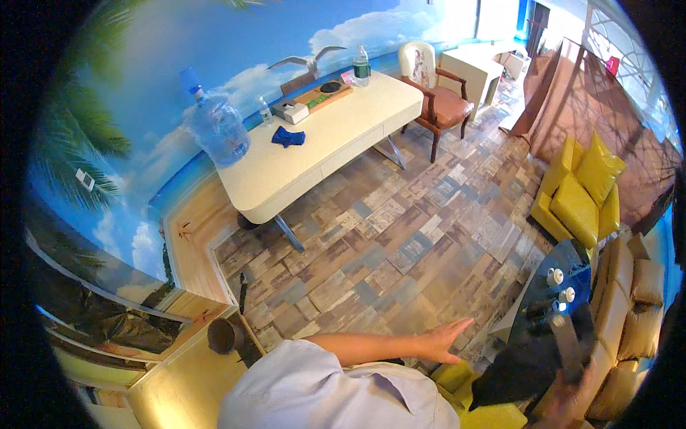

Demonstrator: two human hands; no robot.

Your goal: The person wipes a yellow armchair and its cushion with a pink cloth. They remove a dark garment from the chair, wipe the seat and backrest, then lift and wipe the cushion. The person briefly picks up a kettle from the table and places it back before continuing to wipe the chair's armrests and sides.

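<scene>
My left hand (444,342) reaches out in front of my light grey shirt. Its thumb and fingers are apart, with nothing in them. At the lower right, my right hand (574,395) is smeared by motion, so its grip does not show clearly. It is right at the lower end of a dark, flat oblong thing (567,347) over a dark low table (509,361). I cannot tell whether the hand holds that thing or only touches it. Two white lidded cups (555,277) and a dark item (541,308) stand farther along the table.
Brown sofa (607,343) lines the low table's right side; a yellow armchair (575,196) stands beyond. Yellow seats (493,415) are close below. Across the plank-patterned floor stands a cream desk (321,150) with a large water bottle (218,129), blue cloth (289,137) and tissue box (291,111).
</scene>
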